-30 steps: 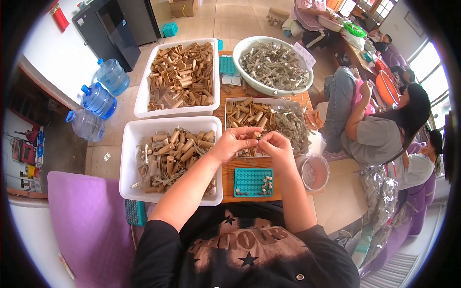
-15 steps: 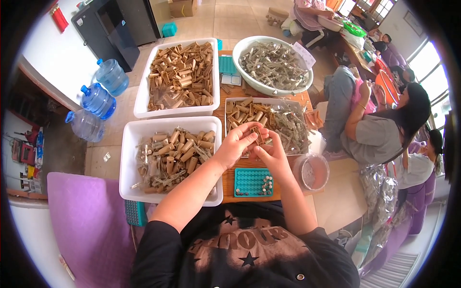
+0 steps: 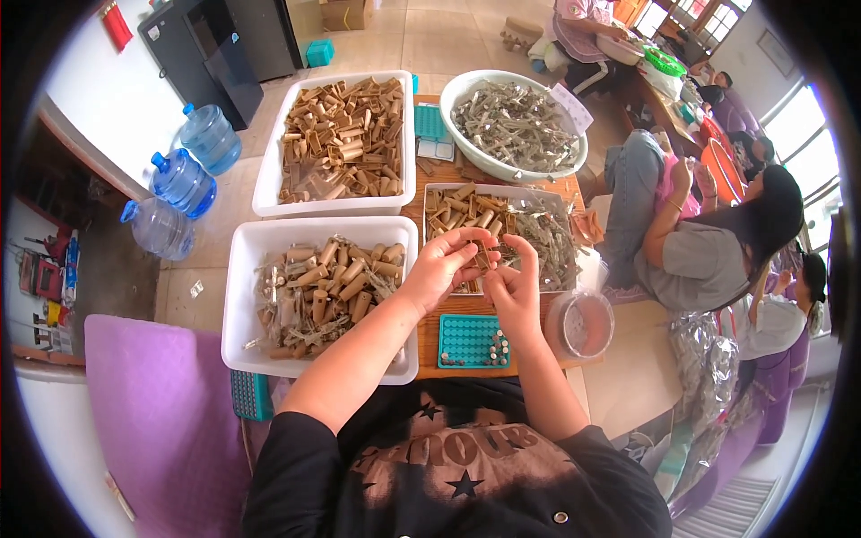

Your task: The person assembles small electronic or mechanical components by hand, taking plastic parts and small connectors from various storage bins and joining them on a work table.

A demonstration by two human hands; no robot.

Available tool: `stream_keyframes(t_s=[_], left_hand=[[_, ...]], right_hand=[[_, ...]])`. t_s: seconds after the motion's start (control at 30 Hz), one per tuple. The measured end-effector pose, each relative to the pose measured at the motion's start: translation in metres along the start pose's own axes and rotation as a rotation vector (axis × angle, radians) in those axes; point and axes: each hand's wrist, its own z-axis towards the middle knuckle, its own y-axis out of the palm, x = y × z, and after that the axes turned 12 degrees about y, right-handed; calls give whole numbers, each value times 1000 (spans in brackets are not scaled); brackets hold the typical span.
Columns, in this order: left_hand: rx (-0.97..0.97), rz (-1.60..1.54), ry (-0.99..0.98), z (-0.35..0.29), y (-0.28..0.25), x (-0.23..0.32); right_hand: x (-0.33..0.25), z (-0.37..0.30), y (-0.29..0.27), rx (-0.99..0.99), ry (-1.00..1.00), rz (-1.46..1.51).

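Both of my hands meet above the near edge of a white box (image 3: 499, 186) holding brown cardboard pieces and clear plastic-wrapped bundles. My left hand (image 3: 442, 272) is closed around a small brown cardboard piece (image 3: 484, 257), pinching it between thumb and fingers. At its lower end my right hand (image 3: 516, 300) has thumb and fingertips drawn together; whatever they pinch there is too small to make out. Below the hands lies a teal tray (image 3: 462, 336) with rows of pockets, and several small round-ended pieces (image 3: 499, 348) sit in its right part.
To the left stand a near white tub (image 3: 235, 314) of brown cardboard tubes and a far white tub (image 3: 271, 170) of cardboard pieces. A round basin (image 3: 448, 112) of silvery strips stands far right. A clear plastic tub (image 3: 583, 325) is near right. A person (image 3: 700, 260) sits at right.
My right hand's fingers have shifted slightly, its index finger now raised and apart from the cardboard piece. The left hand keeps its hold, with the piece turned a little.
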Motion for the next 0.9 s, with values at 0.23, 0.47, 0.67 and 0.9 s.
stream_keyframes(t_s=[0.23, 0.47, 0.67, 0.9], left_hand=[[19, 44, -5, 0, -1, 0], [84, -26, -15, -2, -6, -2], [155, -206, -74, 0, -10, -6], [131, 86, -146, 1, -26, -15]], right_hand=[[1, 0, 0, -1, 9, -19], [-1, 1, 2, -20, 90, -1], [4, 5, 0, -87, 140, 87], [12, 1, -15, -145, 170, -52]])
